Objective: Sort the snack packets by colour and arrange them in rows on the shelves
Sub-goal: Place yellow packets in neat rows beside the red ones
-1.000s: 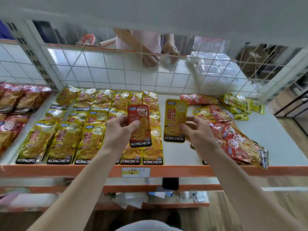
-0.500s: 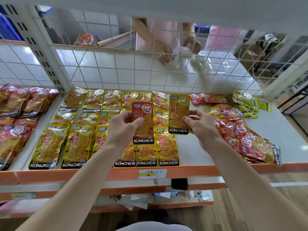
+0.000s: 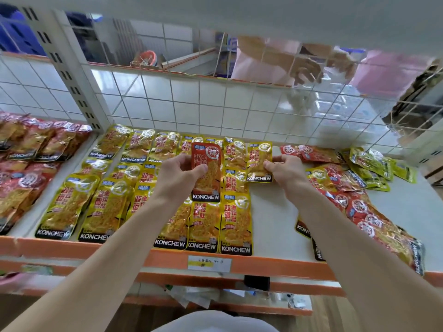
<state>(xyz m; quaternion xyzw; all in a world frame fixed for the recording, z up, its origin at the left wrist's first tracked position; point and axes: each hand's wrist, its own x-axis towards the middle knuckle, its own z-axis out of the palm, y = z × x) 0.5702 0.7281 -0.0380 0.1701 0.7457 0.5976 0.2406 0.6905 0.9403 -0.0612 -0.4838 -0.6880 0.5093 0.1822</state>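
- Head view: the left hand (image 3: 182, 173) grips a red packet (image 3: 207, 173) between thumb and curled fingers, holding it up above the yellow rows (image 3: 105, 207). The right hand (image 3: 285, 171) pinches a yellow packet (image 3: 259, 161) by its right edge at the back of the shelf (image 3: 271, 212), just right of the last column. I cannot tell whether it already lies flat.
- Risk 1: if the yellow packet is let go carelessly, it could overlap its neighbour or start a crooked column.
- Risk 2: the red packet hangs over yellow stock, and if it dropped there the colours would mix. It probably belongs with the red packets (image 3: 24, 178) on the shelf to the left.
- Risk 3: the right forearm passes close to the loose pile (image 3: 374, 219) by the front edge, so a brush could push slippery packets off.
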